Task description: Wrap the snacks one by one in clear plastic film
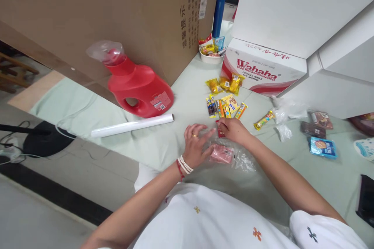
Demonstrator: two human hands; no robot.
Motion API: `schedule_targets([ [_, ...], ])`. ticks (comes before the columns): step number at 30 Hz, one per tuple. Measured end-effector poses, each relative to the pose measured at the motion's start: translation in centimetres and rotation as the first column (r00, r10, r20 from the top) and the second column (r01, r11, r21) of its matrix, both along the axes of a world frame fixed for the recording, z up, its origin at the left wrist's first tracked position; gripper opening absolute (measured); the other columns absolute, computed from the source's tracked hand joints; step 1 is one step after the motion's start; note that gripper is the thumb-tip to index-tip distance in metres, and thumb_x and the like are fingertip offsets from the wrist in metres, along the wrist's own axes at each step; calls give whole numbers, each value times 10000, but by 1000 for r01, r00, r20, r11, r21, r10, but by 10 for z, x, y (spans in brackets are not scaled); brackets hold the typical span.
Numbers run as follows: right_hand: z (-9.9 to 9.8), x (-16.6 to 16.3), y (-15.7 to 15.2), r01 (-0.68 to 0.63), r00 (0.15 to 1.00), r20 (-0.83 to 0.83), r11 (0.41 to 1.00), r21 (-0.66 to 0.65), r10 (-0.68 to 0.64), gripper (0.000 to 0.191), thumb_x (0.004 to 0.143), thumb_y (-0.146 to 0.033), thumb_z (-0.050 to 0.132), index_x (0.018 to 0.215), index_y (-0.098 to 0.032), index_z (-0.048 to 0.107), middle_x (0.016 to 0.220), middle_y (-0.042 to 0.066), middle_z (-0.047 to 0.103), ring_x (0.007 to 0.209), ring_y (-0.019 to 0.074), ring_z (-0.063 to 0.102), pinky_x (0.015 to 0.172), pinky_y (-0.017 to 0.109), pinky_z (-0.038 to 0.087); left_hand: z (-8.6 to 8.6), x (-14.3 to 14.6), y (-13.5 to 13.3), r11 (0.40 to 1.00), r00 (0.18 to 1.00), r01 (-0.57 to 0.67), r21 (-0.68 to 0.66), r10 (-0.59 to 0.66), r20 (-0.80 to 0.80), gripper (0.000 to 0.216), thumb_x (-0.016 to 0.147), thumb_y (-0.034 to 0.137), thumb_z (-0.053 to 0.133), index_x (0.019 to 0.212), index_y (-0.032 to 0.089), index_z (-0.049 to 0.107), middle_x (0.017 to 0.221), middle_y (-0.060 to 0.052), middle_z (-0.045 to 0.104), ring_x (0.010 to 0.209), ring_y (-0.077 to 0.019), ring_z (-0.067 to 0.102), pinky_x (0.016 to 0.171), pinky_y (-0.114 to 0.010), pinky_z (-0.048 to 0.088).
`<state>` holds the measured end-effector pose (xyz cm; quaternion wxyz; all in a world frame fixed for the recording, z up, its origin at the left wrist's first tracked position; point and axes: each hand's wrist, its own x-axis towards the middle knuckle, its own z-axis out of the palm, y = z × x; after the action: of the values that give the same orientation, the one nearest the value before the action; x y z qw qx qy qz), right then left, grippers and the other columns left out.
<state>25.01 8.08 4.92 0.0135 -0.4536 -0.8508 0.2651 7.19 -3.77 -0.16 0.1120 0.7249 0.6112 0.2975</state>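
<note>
My right hand (235,129) is closed, its fingertips pinching a small red packet (220,130) close to the cloth. My left hand (197,147), wearing a ring and a beaded bracelet, is open with fingers spread; nothing is in it. Its thumb reaches the edge of a pink packet (222,154), though I cannot tell whether it touches. Crumpled clear plastic (246,161) lies right of that packet. Just beyond my hands are several snacks, among them a yellow stick packet (241,111), a cream packet (230,103) and a dark blue-ended packet (210,107).
At the left stand a red detergent jug (140,85) and a white roll (133,125) before a tall cardboard box (140,11). Behind are a snack-filled bowl (210,59) and a Wahaha carton (263,68). A blue packet (323,147) lies right.
</note>
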Motion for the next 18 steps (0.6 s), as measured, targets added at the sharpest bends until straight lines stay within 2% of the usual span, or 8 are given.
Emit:
schedule_targets([
  [3,-3,3,1,-5,1000,-25,1000,3,5,277,1026,-282,457,880,-191,674,784,39,697,710,164,581,642,244,310,4,1,1,994,993,109,30,-108,-42,166,875,381,664,973,355,796,1491,-40,519,1515,-399,210,1198,-710,43],
  [6,-4,4,2,-23,996,-87,1000,-7,22,284,1017,-276,472,840,-191,677,755,28,679,697,159,569,649,241,322,3,4,3,997,997,74,-36,-75,-26,142,876,305,666,787,297,775,1462,-28,555,1540,-400,179,1198,-725,31],
  [8,-2,5,1,-31,989,-148,1000,0,31,285,1008,-265,484,815,-188,679,768,27,677,717,157,574,667,239,341,-1,7,5,998,1000,2,-56,-2,10,100,844,281,694,914,259,762,1464,-83,544,1532,-393,223,1215,-691,113],
  [10,1,7,-4,-40,977,-210,999,13,42,289,1007,-249,483,807,-186,683,769,26,673,732,158,578,685,238,361,-6,10,7,995,995,-71,-72,76,63,428,803,296,735,1218,211,678,1509,-165,478,1498,-384,307,1197,-630,261],
  [12,5,8,-16,-68,966,-246,997,34,75,286,1015,-237,473,852,-185,701,786,30,674,754,161,591,700,240,380,-11,11,8,983,981,-134,-124,149,122,812,766,347,772,1490,171,450,1508,-228,450,1411,-374,433,1106,-563,411],
  [14,5,10,-36,-111,970,-213,992,58,120,260,1024,-238,473,998,-195,728,850,42,686,770,163,606,696,239,389,-14,10,10,963,967,-157,-217,195,165,998,746,367,783,1586,165,284,1379,-213,555,1234,-344,575,991,-506,491],
  [16,1,13,-61,-170,980,-94,982,80,177,272,1018,-258,509,1204,-228,705,931,57,694,757,162,614,666,239,386,-16,4,12,946,957,-136,-295,202,207,940,753,307,752,1575,157,322,1126,-122,660,989,-277,648,909,-453,515],
  [18,-7,17,-86,-258,966,52,962,90,254,367,1002,-248,540,1355,-267,639,998,71,699,744,164,619,632,242,379,-15,-9,13,949,955,-73,-308,156,252,659,762,211,682,1410,184,569,926,-47,660,859,-230,628,894,-432,507],
])
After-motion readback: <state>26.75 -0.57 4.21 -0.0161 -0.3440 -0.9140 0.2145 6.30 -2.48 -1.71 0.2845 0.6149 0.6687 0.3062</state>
